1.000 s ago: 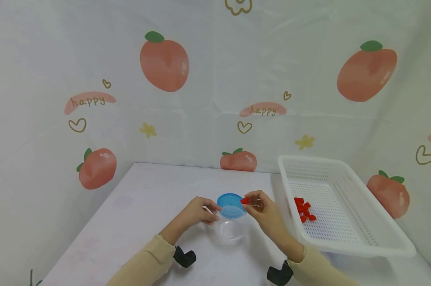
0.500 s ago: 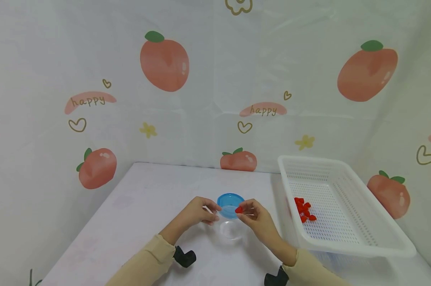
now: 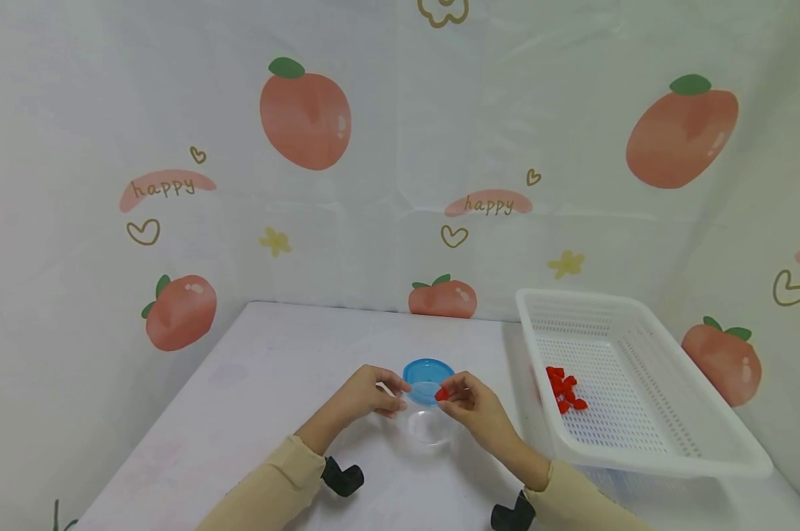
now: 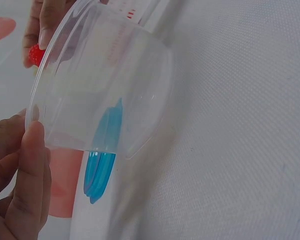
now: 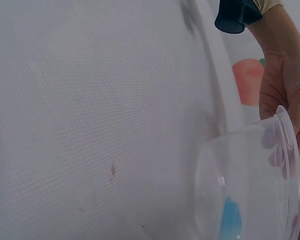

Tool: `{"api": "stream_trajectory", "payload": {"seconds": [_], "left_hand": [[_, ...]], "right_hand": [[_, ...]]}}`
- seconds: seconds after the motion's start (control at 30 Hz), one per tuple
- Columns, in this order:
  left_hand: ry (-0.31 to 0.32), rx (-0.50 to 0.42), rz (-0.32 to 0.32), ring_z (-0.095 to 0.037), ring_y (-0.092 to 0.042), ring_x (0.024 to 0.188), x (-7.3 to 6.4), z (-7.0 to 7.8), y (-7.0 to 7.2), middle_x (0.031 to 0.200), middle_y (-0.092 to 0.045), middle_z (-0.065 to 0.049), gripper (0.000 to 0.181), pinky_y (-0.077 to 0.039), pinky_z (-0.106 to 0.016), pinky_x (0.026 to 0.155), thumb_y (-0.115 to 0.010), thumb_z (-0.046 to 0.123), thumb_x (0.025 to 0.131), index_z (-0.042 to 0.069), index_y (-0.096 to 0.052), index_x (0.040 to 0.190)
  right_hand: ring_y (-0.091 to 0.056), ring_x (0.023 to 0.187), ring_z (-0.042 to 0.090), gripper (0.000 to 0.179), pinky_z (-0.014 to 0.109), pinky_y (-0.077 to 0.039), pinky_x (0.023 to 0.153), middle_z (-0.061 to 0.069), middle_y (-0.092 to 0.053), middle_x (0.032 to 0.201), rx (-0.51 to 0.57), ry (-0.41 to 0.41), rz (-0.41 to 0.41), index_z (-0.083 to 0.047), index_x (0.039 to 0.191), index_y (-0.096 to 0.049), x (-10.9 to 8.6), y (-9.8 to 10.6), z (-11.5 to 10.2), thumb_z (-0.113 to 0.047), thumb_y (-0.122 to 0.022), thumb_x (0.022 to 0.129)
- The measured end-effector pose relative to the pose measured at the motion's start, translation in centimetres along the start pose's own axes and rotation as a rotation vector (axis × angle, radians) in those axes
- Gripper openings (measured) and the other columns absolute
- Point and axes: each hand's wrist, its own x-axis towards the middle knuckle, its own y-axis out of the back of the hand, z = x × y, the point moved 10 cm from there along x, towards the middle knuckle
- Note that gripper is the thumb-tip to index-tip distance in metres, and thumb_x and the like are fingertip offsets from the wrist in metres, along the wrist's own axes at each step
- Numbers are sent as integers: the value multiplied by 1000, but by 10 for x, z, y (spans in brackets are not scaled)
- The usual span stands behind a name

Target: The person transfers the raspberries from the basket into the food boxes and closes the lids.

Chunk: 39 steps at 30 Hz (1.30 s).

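Observation:
A clear plastic tub (image 3: pixel 429 428) stands on the table between the two hands. My left hand (image 3: pixel 371 391) pinches its rim between thumb and fingers, as the left wrist view shows at the rim (image 4: pixel 31 112). My right hand (image 3: pixel 477 407) holds a small red strawberry (image 3: pixel 442 394) at its fingertips, over the right side of the tub's opening. In the left wrist view that strawberry's surface is dotted and it is partly hidden by the fingers. Just behind the tub lies a round blue lid (image 3: pixel 428 369), seen partly through the clear wall.
A white perforated basket (image 3: pixel 645 461) stands to the right, with several red strawberries (image 3: pixel 564 391) gathered at its left side. Black wrist mounts (image 3: pixel 343 478) hang below both forearms. A fruit-printed cloth (image 3: pixel 373 243) rises behind the white table (image 3: pixel 293 332).
My right hand has moved slightly left and down with the strawberry, from the lid's right side to above the tub. My left hand keeps its hold on the rim.

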Motion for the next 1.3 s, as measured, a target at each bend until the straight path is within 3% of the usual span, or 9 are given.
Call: {"api": "stream_trajectory", "payload": {"seconds": [0.37,0.97,1.3], "left_hand": [[3,-3,-4,-11,-62,62,1,0,0,86,-61,-6,28,-59,-29,65,-76,4,80,-5,-70,106],[12,2,4,-12,-62,63,2,-2,1,87,-61,-6,26,-59,-28,65,-75,3,81,-4,-70,106],[16,8,15,-12,-62,62,0,-2,1,85,-60,-6,27,-59,-28,64,-76,4,81,-4,-70,106]], "right_hand": [[-62,86,17,27,16,-54,77,10,-63,98,-7,-15,-60,-1,109,-60,2,-5,2,-5,-72,85],[-61,85,15,27,18,-54,78,6,-63,95,-71,-12,-58,-3,107,-63,1,-5,-1,-8,-75,83],[-59,84,14,26,12,-51,77,12,-61,95,-77,-3,-59,-2,106,-63,3,-6,0,-6,-74,83]]}}
